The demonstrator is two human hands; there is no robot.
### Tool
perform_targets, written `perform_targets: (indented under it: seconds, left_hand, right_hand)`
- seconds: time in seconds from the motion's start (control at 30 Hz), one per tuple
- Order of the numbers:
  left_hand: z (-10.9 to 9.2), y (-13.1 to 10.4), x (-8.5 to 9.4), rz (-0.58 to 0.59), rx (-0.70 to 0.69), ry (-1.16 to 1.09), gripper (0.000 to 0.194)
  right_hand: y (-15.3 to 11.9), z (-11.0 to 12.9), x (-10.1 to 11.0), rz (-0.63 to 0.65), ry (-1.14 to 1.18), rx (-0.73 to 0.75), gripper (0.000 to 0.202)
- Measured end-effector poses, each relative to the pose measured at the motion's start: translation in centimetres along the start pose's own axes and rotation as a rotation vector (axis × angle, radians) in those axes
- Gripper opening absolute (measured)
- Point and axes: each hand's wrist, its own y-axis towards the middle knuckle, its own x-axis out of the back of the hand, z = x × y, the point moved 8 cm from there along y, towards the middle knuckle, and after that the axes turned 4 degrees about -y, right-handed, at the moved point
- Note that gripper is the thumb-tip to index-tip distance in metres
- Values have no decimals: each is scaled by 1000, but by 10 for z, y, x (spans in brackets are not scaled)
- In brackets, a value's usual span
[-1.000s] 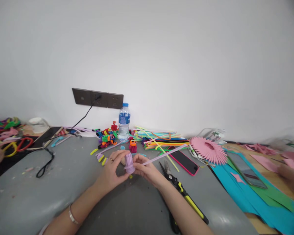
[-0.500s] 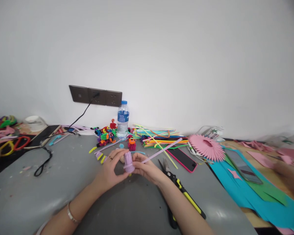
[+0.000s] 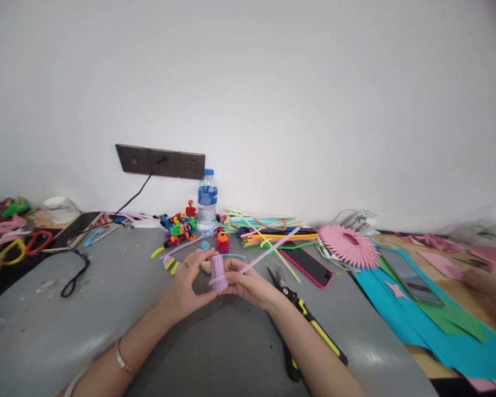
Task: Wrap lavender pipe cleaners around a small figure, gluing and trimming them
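Observation:
Between my two hands is a small lilac bundle of pipe cleaners (image 3: pixel 218 272), upright, with a wider wrapped band round its lower end. My left hand (image 3: pixel 189 282) grips it from the left, fingers on top and thumb below. My right hand (image 3: pixel 244 286) pinches its right side, and a lilac pipe cleaner (image 3: pixel 270 249) sticks out from these fingers to the upper right. Just behind the bundle lie short yellow and lilac pieces (image 3: pixel 174 267) and a beige lump (image 3: pixel 206 267), partly hidden by my left hand. My right fingertips are partly hidden.
Black-and-yellow shears (image 3: pixel 310 320) lie beside my right forearm. Behind are a water bottle (image 3: pixel 207 201), loose pipe cleaners (image 3: pixel 281 234), small colourful figures (image 3: pixel 179 229) and a pink-cased phone (image 3: pixel 308 264). Other people's hands (image 3: pixel 485 286) show at both edges, near scissors (image 3: pixel 25 248) and coloured paper (image 3: pixel 471 353).
The free lilac strand has swung slightly left and upward at its tip. The bundle has turned a little in my fingers, and both hands stay almost in place.

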Motion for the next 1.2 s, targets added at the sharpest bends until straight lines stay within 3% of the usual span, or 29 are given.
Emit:
perform_targets:
  seconds: [0.33,0.6,0.77,1.2]
  left_hand:
    - [0,0,0,-20,-24,-30,59]
    - [6,-1,-2,45,15,-123,72]
    - [12,-1,4,3,8,-164,54]
    - [0,5,9,63,-57,-156,43]
  right_hand:
    - [1,-3,0,26,44,-15,31]
    - [-1,2,-2,11,74,-25,31]
    - [0,-1,1,14,84,-25,33]
    - [-1,-6,0,53,59,-70,34]
